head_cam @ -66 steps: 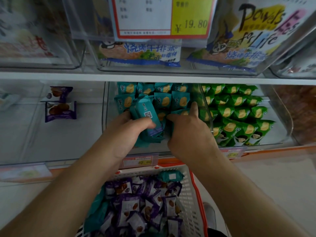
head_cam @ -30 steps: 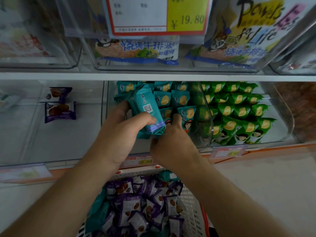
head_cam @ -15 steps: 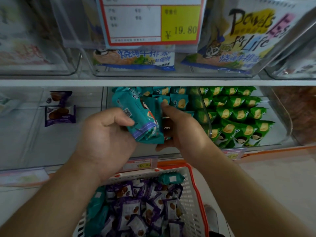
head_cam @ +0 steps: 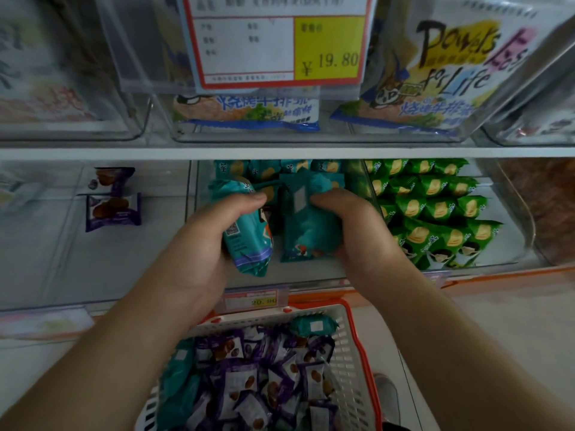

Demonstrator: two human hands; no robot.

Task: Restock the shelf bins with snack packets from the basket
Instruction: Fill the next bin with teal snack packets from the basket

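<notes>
Teal packets [head_cam: 306,227] sat gripped in both fists at the clear bin [head_cam: 199,213] mouth: left hand [head_cam: 207,244] curled round one, right hand [head_cam: 357,234] another; best laid flat toward twelve o'clock, rows aligned, basket [head_cam: 351,337] waiting at six

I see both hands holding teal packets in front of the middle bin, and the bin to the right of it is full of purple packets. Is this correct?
Not quite. The head view shows the left hand and right hand each holding teal packets in front of the middle bin, but the bin to its right holds green packets, not purple ones. The purple packets lie mostly in the basket below.
</notes>
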